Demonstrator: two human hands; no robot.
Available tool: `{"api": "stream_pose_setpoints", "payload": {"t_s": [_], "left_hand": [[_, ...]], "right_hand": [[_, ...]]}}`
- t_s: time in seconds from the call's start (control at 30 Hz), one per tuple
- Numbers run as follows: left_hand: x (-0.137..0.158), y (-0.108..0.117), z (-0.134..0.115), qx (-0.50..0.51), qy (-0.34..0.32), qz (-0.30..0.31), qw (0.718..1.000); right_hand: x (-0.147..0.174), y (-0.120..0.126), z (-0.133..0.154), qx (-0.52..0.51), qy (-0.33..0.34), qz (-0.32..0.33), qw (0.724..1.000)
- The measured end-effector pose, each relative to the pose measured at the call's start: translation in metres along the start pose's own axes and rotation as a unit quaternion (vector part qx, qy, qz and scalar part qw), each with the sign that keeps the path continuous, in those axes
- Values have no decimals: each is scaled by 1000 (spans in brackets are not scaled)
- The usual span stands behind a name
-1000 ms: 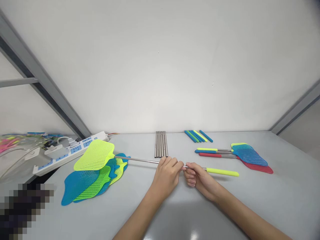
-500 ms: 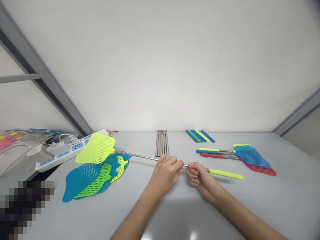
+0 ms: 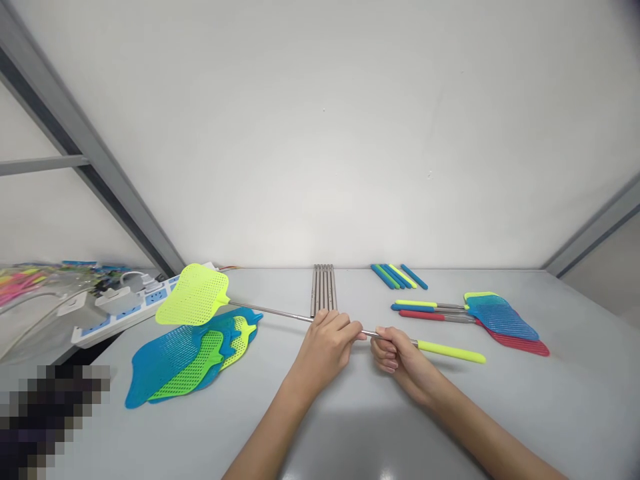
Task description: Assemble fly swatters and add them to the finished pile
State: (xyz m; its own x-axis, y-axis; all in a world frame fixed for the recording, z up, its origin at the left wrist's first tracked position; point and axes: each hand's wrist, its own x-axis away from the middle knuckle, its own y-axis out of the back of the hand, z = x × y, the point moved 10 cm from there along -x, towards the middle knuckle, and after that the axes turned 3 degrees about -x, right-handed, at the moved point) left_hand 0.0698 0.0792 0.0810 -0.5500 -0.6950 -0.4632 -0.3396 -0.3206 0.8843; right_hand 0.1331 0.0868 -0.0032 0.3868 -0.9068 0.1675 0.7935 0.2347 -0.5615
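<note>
A fly swatter [image 3: 194,295] with a yellow-green mesh head, a thin metal telescopic rod and a yellow-green grip is held above the table, its head to the left. My left hand [image 3: 327,347] is closed around the middle of the rod. Closer to the grip, my right hand [image 3: 400,360] pinches the rod between thumb and curled fingers. Beneath the held head lie several loose swatter heads [image 3: 167,357] in blue, green and yellow, overlapping. Just beyond my left hand, several metal rods [image 3: 325,290] lie side by side.
Several blue, green and yellow grip tubes [image 3: 393,277] lie at the back. On the right rest assembled swatters [image 3: 505,317] with blue, red and yellow heads. A white power strip [image 3: 145,303] with plugs runs along the left, near bagged colourful items [image 3: 35,283]. A wall [image 3: 320,133] stands behind the table.
The view has tilted slightly, so the scene sits a little lower. Both hands keep their hold on the rod, slightly closer to me, with almost no other movement.
</note>
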Motion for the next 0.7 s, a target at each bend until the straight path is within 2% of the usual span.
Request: {"api": "stream_pose_setpoints", "payload": {"t_s": [0.7], "left_hand": [[1, 1, 14, -1, 16, 10, 1000]], "right_hand": [[-4, 10, 4, 26, 3, 12, 1000]]}}
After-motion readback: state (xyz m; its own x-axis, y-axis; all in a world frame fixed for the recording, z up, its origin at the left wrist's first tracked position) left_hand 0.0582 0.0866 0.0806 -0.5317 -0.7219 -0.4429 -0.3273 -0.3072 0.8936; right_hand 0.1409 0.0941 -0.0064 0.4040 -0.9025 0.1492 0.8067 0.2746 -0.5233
